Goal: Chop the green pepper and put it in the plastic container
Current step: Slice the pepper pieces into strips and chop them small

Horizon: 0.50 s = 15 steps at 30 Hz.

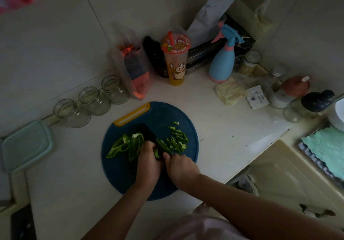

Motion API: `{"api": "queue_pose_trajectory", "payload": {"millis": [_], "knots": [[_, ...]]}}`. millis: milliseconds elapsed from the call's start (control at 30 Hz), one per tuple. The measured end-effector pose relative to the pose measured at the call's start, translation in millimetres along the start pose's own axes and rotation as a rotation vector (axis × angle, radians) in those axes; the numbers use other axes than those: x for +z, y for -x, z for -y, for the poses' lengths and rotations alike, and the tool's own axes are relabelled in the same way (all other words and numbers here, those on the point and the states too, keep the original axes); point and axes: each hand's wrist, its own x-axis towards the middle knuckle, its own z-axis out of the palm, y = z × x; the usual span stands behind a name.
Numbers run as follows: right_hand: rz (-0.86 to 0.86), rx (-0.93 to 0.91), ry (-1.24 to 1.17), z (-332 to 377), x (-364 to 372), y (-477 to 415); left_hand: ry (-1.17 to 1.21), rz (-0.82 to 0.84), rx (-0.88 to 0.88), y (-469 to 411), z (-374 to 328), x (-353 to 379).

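On the round blue cutting board [130,174] lie large green pepper pieces [122,145] at the left and several small chopped bits [176,140] at the right. A dark knife [148,133] runs between them, pointing away from me. My right hand [181,168] grips its handle at the near end. My left hand [149,160] holds the uncut pepper with curled fingers, right beside the blade. A teal-lidded plastic container [26,144] sits at the counter's left edge, apart from the board.
Three glass jars [89,101] line the left wall. Behind the board stand a bag [135,72], a drink cup [176,60] and a blue spray bottle [222,60]. Bottles and a yellow cloth [230,92] crowd the right; the counter edge drops off near right.
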Motion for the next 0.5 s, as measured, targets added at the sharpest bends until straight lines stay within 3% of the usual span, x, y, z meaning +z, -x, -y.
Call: {"api": "queue_pose_trajectory", "payload": {"millis": [167, 300, 400, 500], "knots": [[0.015, -0.029, -0.121, 4.9, -6.2, -13.4, 0.018, 0.064, 0.053, -3.5, 2.2, -5.2], [0.005, -0.015, -0.365, -7.7, -20.6, -10.5, 0.046, 0.118, 0.058, -5.1, 10.9, -9.9], [0.036, 0.121, -0.538, -15.8, -24.7, -3.1, 0.097, 0.064, 0.047, -1.1, 14.4, -9.2], [0.052, 0.075, -0.528, -18.4, -28.5, 2.9, 0.107, 0.013, 0.051, 1.6, 14.6, -6.4]]}}
